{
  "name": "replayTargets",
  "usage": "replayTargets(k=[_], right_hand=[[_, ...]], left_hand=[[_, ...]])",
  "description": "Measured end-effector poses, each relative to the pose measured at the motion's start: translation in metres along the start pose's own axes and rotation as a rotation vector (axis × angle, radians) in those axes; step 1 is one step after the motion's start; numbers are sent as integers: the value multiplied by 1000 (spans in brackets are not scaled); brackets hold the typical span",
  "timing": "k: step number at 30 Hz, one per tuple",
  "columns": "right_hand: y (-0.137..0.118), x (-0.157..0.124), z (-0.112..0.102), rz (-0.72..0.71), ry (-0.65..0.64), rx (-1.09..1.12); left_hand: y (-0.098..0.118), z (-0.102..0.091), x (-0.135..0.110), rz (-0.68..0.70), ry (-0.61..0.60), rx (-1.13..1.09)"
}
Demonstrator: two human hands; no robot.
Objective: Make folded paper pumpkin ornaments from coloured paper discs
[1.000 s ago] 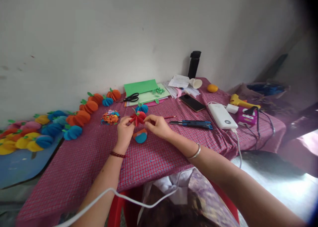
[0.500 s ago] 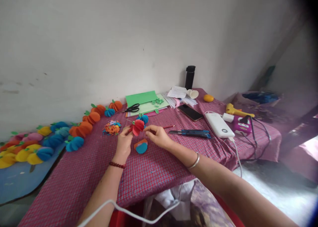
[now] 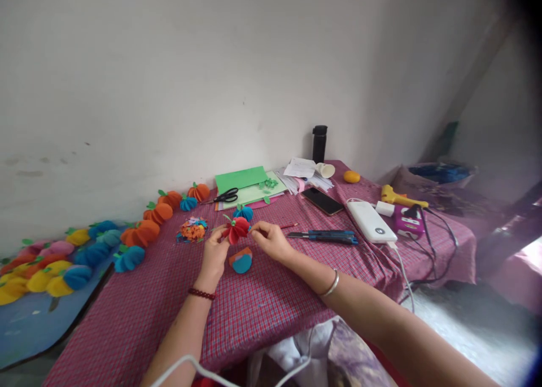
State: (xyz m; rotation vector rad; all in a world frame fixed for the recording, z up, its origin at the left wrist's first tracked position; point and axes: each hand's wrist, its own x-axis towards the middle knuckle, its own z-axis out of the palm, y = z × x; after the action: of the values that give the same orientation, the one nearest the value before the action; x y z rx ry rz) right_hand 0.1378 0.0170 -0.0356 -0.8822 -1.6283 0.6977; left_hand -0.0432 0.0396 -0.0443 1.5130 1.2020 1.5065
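Hands [image 3: 243, 243] pinched around red paper fruit [image 3: 237, 229].

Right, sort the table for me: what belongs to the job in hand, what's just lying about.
In use: left hand, right hand, red paper ball, blue-orange piece, scraps, scissors, green paper.
Lying about: phone, power bank, flask, orange.
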Motion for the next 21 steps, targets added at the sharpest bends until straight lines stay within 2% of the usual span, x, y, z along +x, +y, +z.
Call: replayTargets(k=[13,21], right_hand=[[-3,-1,3,-19,-5,25],[4,0,3,0,-45,-66]], left_hand=[[-4,-1,3,-40,-17,-112],[0,0,2,-42,-45,-125]])
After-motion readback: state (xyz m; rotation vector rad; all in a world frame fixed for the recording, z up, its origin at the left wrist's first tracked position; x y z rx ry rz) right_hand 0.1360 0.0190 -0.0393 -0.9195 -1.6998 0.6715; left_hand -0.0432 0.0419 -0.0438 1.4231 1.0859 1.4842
